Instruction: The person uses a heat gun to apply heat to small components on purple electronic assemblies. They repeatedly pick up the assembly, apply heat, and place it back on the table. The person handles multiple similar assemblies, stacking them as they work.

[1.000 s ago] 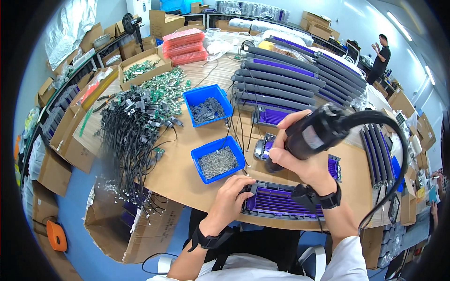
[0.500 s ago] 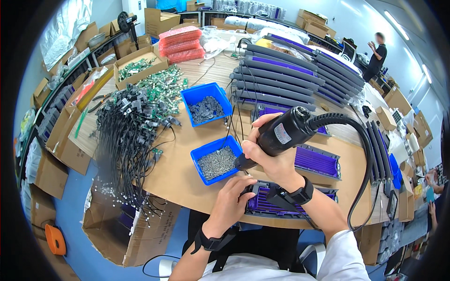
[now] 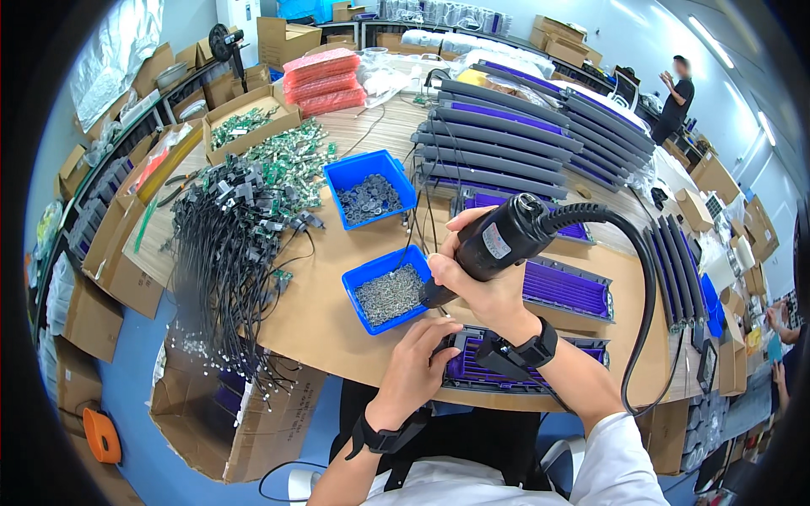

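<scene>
My right hand (image 3: 485, 295) is wrapped around a black electric screwdriver (image 3: 498, 240), tilted with its nose down and to the left. A ribbed black cable runs from its top end toward the right. Close under the nose, my left hand (image 3: 409, 363) grips the left end of a long purple and dark grey housing (image 3: 467, 368) at the table's near edge. The bit's exact contact point is hidden by my fingers. Beside the nose stands a blue bin (image 3: 348, 291) of small metal screws (image 3: 388, 297).
Another blue bin (image 3: 336, 177) holds grey ring-like parts. Black cables (image 3: 224, 278) and green circuit boards (image 3: 295, 156) are heaped on the left. A second purple housing (image 3: 565, 288) lies beyond my hands; grey bars (image 3: 498, 152) are stacked farther back. A person stands at the far right.
The screwdriver and my right hand have shifted very slightly left. My left hand keeps its place at the housing's end.
</scene>
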A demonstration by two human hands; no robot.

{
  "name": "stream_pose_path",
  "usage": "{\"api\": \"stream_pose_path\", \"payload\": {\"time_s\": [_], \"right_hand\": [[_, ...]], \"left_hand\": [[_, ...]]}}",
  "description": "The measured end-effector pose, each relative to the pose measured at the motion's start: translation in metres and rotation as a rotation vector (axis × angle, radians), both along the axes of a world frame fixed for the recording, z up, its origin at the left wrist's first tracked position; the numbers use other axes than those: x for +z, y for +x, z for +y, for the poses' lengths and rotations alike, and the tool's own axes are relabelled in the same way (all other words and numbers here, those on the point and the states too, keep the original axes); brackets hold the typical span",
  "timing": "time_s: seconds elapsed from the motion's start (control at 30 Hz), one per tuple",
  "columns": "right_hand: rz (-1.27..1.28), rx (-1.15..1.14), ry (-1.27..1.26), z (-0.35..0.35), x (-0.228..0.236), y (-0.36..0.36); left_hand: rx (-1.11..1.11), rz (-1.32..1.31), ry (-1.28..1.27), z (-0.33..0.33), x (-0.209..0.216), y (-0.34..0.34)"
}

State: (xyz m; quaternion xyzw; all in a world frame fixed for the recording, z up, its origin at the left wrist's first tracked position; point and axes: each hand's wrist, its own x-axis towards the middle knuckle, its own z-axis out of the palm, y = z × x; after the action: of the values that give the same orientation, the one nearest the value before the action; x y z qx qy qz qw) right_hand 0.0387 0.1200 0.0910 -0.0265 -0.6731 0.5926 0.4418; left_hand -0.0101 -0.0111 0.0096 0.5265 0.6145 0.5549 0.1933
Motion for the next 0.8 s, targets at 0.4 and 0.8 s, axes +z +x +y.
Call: {"api": "stream_pose_path", "payload": {"time_s": [0.4,0.8], "right_hand": [[0.068,-0.086,-0.016,0.007,0.006,0.01],[0.103,-0.075,-0.064,0.004,0.012,0.014]], "left_hand": [[0.051,-0.015,0.066,0.003,-0.007,0.003],[0.044,-0.122,0.011,0.005,-0.003,0.001]]}}
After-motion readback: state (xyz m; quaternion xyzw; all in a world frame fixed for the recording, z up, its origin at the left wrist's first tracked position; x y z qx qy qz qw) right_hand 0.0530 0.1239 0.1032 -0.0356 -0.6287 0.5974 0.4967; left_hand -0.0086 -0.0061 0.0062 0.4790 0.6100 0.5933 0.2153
